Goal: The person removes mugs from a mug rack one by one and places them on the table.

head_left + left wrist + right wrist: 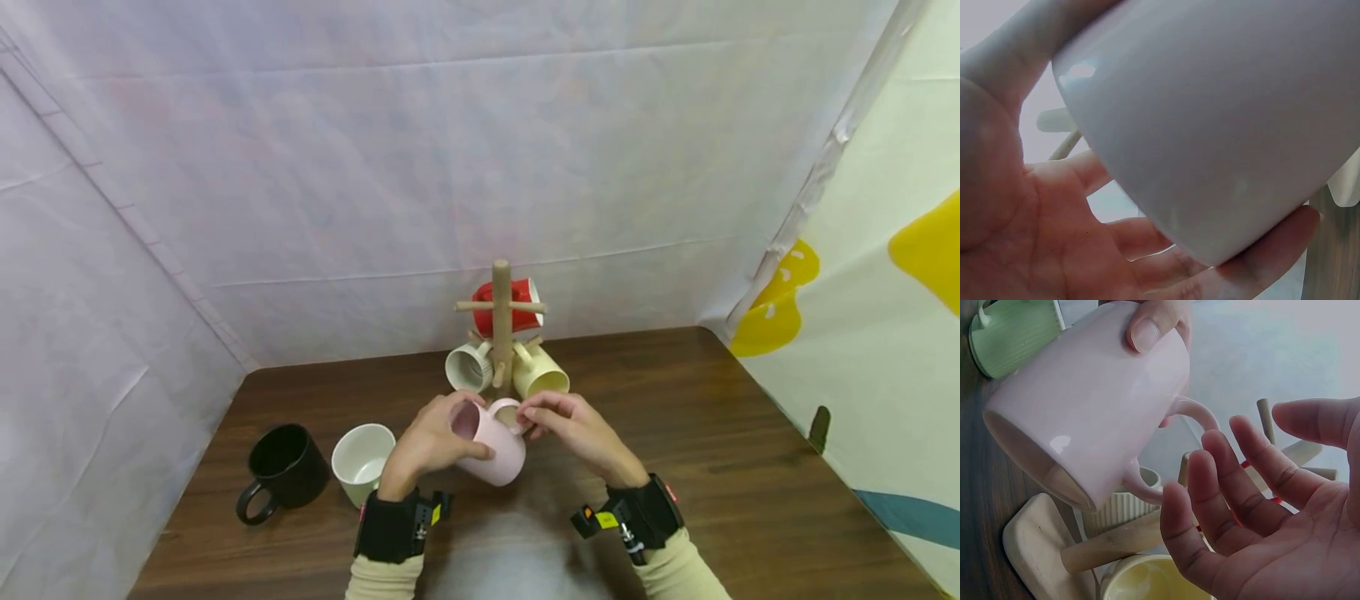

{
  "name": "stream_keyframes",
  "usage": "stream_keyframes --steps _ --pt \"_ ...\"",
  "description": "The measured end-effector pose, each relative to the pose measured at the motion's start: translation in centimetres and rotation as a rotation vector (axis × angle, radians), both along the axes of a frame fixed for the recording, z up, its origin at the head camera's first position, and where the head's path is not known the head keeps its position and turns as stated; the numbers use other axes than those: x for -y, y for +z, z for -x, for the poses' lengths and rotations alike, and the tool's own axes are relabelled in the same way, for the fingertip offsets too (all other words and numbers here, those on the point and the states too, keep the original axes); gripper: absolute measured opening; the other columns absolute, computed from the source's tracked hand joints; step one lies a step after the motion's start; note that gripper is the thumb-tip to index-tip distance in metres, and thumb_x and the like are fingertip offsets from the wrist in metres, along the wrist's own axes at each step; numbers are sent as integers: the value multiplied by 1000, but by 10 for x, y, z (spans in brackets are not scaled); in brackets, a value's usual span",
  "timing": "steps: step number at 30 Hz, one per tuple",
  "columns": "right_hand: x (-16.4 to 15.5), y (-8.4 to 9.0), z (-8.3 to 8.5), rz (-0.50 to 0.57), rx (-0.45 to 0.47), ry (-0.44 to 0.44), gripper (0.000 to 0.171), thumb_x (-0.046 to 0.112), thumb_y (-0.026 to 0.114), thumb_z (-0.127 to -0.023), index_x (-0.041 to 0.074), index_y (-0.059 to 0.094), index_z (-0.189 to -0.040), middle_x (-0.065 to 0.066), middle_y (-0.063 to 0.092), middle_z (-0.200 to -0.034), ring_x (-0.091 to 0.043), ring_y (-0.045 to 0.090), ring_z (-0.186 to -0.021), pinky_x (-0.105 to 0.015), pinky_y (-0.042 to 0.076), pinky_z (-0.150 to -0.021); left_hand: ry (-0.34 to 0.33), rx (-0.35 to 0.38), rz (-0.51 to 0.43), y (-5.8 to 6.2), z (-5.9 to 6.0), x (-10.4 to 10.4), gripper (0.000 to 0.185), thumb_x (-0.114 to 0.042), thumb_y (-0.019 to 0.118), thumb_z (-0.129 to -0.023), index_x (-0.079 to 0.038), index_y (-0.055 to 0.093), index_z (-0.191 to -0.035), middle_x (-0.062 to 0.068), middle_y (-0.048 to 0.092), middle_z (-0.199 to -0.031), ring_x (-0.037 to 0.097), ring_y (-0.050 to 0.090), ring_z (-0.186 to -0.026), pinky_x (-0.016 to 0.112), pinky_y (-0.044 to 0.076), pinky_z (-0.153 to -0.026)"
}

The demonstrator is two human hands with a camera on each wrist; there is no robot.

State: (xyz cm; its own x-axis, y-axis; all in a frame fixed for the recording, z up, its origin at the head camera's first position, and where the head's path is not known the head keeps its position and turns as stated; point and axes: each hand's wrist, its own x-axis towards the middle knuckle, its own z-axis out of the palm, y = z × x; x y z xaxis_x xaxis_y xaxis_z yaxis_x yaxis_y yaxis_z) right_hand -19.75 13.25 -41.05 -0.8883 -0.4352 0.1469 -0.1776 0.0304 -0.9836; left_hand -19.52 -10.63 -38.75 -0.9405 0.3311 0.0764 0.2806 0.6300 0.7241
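Note:
A pink mug is tilted at the middle of the table, its mouth facing left in the head view. My left hand grips it near the mouth; the left wrist view shows thumb and fingers around its smooth wall. At the mug's handle is my right hand. Seen from the right wrist, those fingers are loosely extended beside the handle, with the thumb apart from them. Just behind the pink mug stands a wooden mug tree.
On the tree hang a red mug, a ribbed white mug and a pale yellow mug. A pale green mug and a black mug stand upright to the left. White cloth walls border the dark wooden table.

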Motion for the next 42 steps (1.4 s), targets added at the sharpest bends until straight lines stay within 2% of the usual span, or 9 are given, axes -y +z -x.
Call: stream_keyframes --steps 5,10,13,17,23,30,37,42 --pt "0 2 -1 0 14 -9 30 14 57 -100 -13 61 -113 -18 68 -102 -21 66 -92 -36 55 -81 -16 8 4 2 -2 0 55 -24 92 -62 -19 66 -111 2 66 -115 23 58 -110 44 44 -96" --pt "0 3 -1 13 10 -6 30 13 57 -99 -14 61 -113 -25 66 -104 -22 66 -92 -33 55 -79 -27 16 11 1 -1 0 56 -23 93 -62 -18 66 -111 3 66 -117 25 58 -113 46 43 -98" --pt "-1 2 0 14 4 -5 31 12 57 -100 -15 60 -113 -24 66 -105 -21 66 -91 -32 55 -78 -33 24 24 1 -1 0 57 -24 93 -63 -17 66 -113 4 65 -120 26 57 -116 47 42 -100" --pt "-2 2 1 11 -1 -7 30 12 56 -100 -14 61 -113 -16 67 -104 -22 66 -90 -32 55 -78 -46 26 29 0 -1 1 60 -24 93 -63 -15 65 -115 5 64 -123 27 56 -119 49 41 -102" --pt "-1 2 2 16 7 3 30 13 56 -100 -14 61 -113 -16 68 -102 -23 65 -91 -32 55 -78 -59 9 28 0 -2 6 59 -23 93 -61 -15 66 -112 3 65 -118 26 57 -116 46 42 -101" --pt "0 1 2 15 14 12 31 13 56 -100 -15 60 -113 0 69 -96 -24 65 -93 -32 55 -78 -75 1 39 0 -4 9 57 -23 93 -60 -18 66 -110 3 66 -117 25 58 -113 43 43 -98" --pt "-1 -2 4 5 29 -3 38 14 56 -100 -20 55 -117 -11 68 -100 -19 65 -92 -32 54 -79 -109 -11 69 0 -5 10 57 -23 92 -59 -19 65 -109 6 66 -115 24 58 -109 41 44 -94" --pt "2 -3 4 -16 44 -11 37 16 57 -100 -17 58 -116 -20 66 -105 -17 64 -91 -34 54 -80 -112 -11 75 1 -6 11 57 -22 92 -58 -20 65 -108 5 65 -114 24 58 -109 42 44 -95"
